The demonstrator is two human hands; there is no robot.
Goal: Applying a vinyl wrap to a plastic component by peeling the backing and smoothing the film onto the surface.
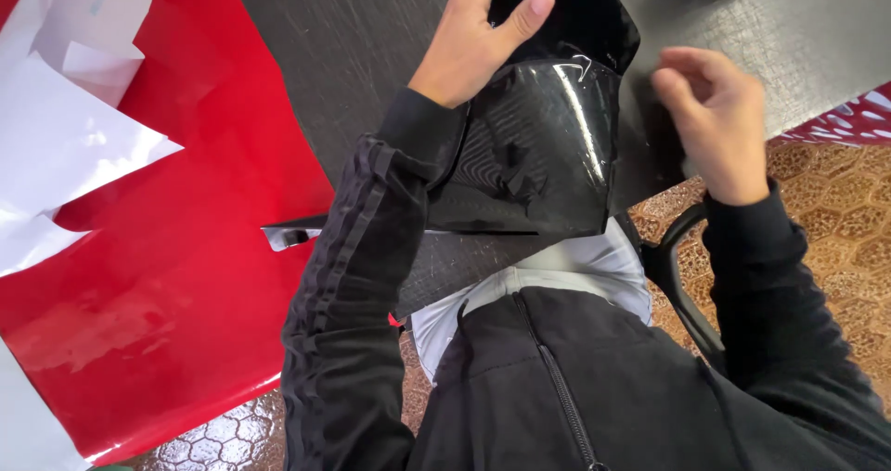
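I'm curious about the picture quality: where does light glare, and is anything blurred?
In the head view, a bright streak of glare runs down the glossy black curved panel held by the left hand; the red sheet shows soft sheen; the right hand looks slightly motion-blurred, its fingers soft-edged.

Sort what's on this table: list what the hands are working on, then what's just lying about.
In hand:
- glossy black panel, gripped by the left hand
- right hand, raised beside it, holding nothing visible

Lying about:
- red sheet
- white paper
- dark mat
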